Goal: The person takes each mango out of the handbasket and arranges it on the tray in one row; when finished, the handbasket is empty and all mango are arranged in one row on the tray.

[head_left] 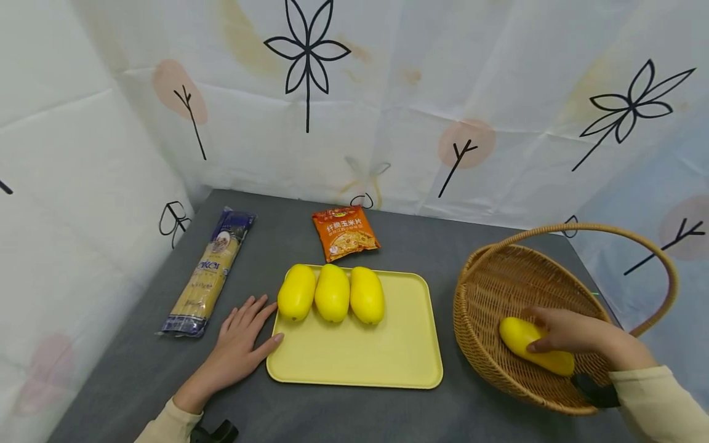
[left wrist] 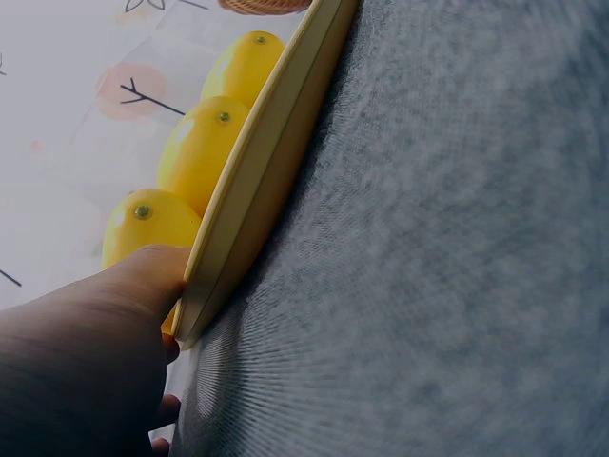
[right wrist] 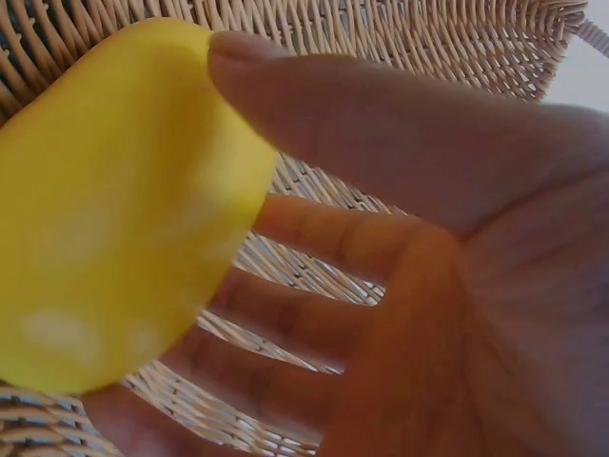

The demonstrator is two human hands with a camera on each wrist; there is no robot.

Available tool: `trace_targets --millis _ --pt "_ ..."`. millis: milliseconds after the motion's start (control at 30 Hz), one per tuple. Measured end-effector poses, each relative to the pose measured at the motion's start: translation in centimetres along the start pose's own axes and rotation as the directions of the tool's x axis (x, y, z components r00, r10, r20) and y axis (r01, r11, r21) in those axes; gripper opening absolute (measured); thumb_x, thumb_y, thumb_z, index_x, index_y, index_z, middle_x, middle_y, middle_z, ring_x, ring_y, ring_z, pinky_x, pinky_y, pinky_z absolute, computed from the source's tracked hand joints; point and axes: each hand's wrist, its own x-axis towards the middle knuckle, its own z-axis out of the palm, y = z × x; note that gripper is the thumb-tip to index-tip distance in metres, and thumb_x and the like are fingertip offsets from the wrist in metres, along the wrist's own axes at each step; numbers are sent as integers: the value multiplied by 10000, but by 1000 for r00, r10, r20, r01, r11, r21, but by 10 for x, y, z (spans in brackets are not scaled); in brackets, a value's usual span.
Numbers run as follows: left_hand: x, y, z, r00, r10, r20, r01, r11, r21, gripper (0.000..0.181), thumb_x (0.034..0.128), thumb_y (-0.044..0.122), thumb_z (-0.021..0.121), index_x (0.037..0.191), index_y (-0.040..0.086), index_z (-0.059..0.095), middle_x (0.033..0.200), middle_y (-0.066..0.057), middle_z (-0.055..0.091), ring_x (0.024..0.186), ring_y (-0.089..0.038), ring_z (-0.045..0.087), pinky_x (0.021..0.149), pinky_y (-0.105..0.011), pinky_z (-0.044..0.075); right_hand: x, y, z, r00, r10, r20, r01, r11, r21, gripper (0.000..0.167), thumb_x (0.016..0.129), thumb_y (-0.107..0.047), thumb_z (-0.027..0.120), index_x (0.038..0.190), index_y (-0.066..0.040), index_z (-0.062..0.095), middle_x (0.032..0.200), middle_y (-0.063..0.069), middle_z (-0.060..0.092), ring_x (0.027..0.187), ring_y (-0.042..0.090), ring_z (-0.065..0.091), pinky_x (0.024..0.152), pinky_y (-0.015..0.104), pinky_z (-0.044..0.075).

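Inside the wicker basket, my right hand holds a smooth oblong yellow fruit. In the right wrist view the thumb lies on one side of this fruit and the fingers curve around the other; the woven basket floor shows behind. My left hand lies flat with fingers spread at the left edge of a yellow tray, its thumb touching the rim. Three similar yellow fruits stand side by side along the tray's far edge. The left wrist view shows green-brown spots at their ends.
A pack of noodles in clear and blue wrapping lies left of the tray. Behind the tray is an orange snack bag. The basket's arched handle rises at right. Patterned white cloth hangs around the grey table.
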Motion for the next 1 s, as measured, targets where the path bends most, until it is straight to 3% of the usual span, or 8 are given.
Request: trace_targets --millis 233,400,533,633,867,1000 --pt "-1 1 0 1000 -3 3 3 1000 -4 626 946 447 560 1459 124 405 1534 -179 289 1432 -418 149 1102 -624 59 2 1 2 1000 -5 -11 4 1000 -31 775 797 -356 766 1334 94 433 1164 317 572 1048 447 570 819 563 487" --pt "-1 2 -1 1000 -2 -3 2 1000 2 616 945 434 568 1457 130 409 1531 -175 295 1431 -417 156 1106 -622 62 4 -5 -1 1000 -14 -13 13 999 -42 867 802 -362 762 1391 114 340 1228 358 514 1074 452 549 813 548 482" --pt "-1 2 -1 1000 0 -7 0 1000 9 615 944 433 570 1456 131 410 1531 -172 297 1430 -417 160 1107 -621 65 4 -13 -1 996 -45 -73 44 999 -20 896 808 -367 757 1428 80 289 1182 337 485 943 350 582 706 454 511" --pt "0 1 -1 1000 0 -6 0 1000 7 614 944 435 569 1454 131 412 1532 -172 296 1430 -418 158 1104 -625 67 5 -19 0 987 -88 -134 90 996 11 883 814 -358 753 1448 37 281 1121 279 471 864 250 565 643 380 509" --pt "0 1 0 1000 7 -9 -7 1000 12 614 945 438 567 1455 135 412 1529 -172 302 1428 -419 164 1102 -628 70 7 -32 4 944 -188 -270 205 978 33 882 824 -369 747 1431 48 261 1222 291 434 937 263 566 664 344 520" --pt "-1 2 -1 1000 11 -14 -11 1000 13 611 942 429 574 1451 129 418 1526 -173 307 1426 -419 171 1101 -630 72 5 -37 4 923 -205 -326 219 976 6 893 823 -374 747 1463 -30 228 1221 282 418 877 245 578 640 340 512"
